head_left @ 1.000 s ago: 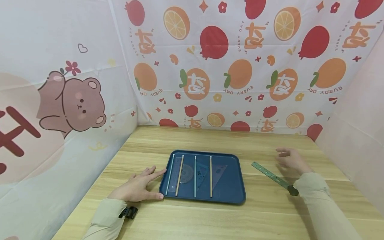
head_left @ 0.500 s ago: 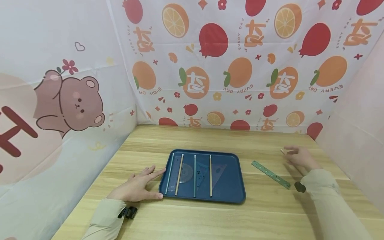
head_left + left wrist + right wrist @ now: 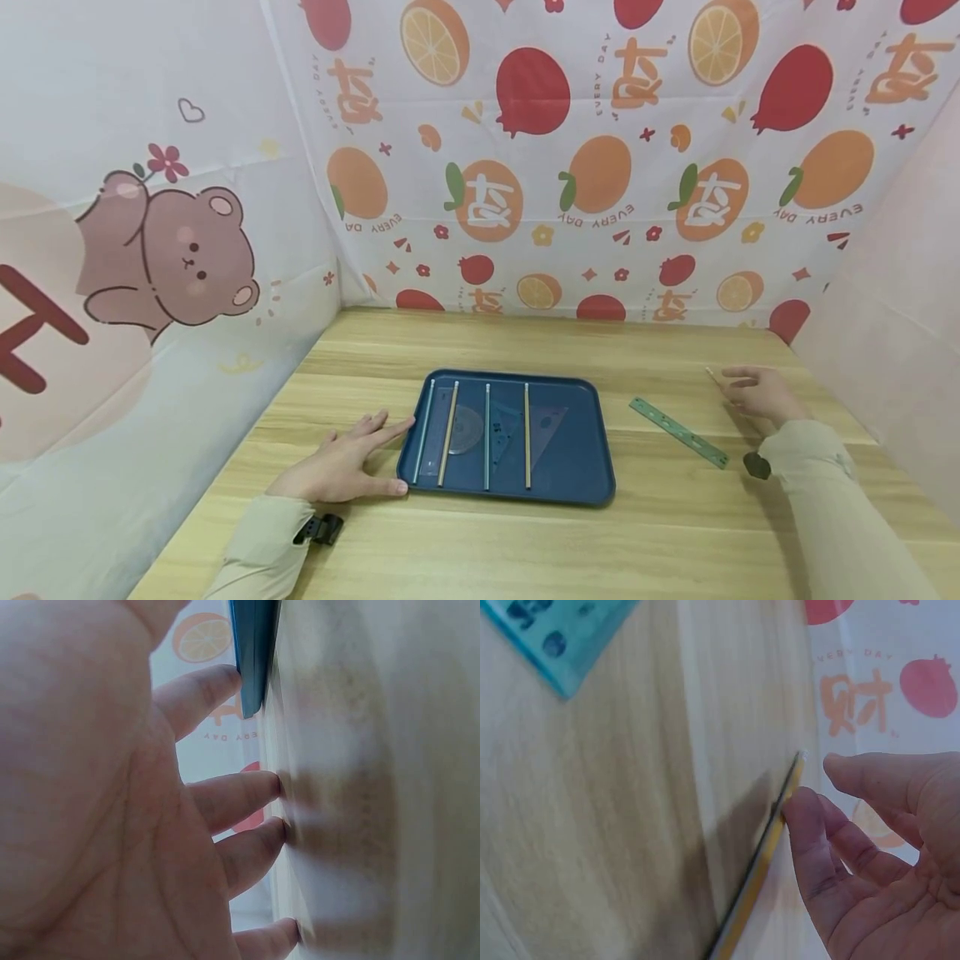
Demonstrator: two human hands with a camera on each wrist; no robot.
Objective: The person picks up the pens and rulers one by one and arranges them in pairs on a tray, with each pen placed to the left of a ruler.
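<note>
My left hand spreads its fingers at the left edge of the blue tray. Its thumb and forefinger touch the rim, while the other fingertips rest on the table in the left wrist view. On the tray lie several pencils, alternately teal and yellow. My right hand is by a yellow pencil, with a fingertip against its side and the thumb apart from it. Most of that pencil is hidden by the hand in the head view. To the hand's left lies a green ruler.
Beneath the tray's pencils are a clear ruler, a protractor, a blue set square and a purple set square. Printed cloth encloses the wooden table at the back and sides.
My right hand has moved rightward, away from the green ruler, and the yellow pencil's tip has come into sight beyond its fingers. The left hand stays at the tray.
</note>
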